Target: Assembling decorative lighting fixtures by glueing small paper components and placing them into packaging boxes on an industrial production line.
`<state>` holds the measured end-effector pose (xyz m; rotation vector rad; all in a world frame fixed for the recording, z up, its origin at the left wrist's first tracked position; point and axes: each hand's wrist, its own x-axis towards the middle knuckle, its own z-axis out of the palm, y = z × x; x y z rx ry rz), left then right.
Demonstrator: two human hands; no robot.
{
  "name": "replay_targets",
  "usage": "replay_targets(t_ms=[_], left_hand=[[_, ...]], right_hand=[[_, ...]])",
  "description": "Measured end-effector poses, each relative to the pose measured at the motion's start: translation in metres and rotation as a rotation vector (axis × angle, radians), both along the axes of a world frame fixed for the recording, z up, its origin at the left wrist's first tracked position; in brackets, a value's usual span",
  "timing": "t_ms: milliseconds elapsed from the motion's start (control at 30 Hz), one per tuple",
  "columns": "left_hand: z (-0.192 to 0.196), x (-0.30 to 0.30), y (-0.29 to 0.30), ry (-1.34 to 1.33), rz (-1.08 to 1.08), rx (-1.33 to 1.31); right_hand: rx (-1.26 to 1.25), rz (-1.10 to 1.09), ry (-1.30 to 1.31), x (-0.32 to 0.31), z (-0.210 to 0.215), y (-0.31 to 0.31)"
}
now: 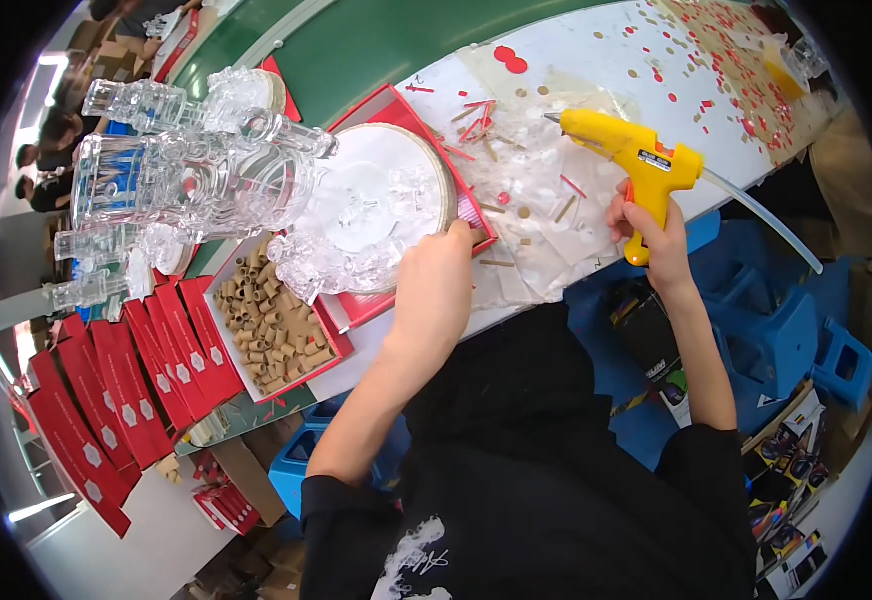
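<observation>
A yellow hot glue gun (636,155) is gripped by its handle in my right hand (659,235), its nozzle pointing left over the table. A clear glue stick (766,222) trails from its rear. My left hand (436,285) is closed at the near right rim of a round white disc (396,170) with a brown edge. A small brown piece (479,237) shows by its fingertips; whether they grip it I cannot tell. The disc lies over a red box (388,100). A large clear glass vessel (191,185) lies on its side, reaching over the disc.
A box of short cardboard tubes (271,330) stands left of my left hand, beside a row of red boxes (121,390). More clear glassware (136,102) lies behind. Red and brown scraps (481,125) litter the white table cover (591,60). Blue stools (761,320) stand below right.
</observation>
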<state>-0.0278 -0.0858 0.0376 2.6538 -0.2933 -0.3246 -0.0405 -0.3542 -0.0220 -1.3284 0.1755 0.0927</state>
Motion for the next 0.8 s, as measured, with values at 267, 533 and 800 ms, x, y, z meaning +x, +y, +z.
replay_targets(t_ms=[267,533,800], left_hand=[[0.003,0.001,-0.006,-0.050,-0.031,0.024],[0.003,0.005,-0.010,-0.196,-0.165,0.157],[0.067,0.006,0.052,-1.011,-0.184,-0.277]], right_hand=[[-0.036,0.034,-0.043,0.000,-0.004,-0.001],[-0.079,0.000,-0.079,0.002,-0.005,0.002],[-0.037,-0.021,-0.110,-0.006,-0.014,-0.005]])
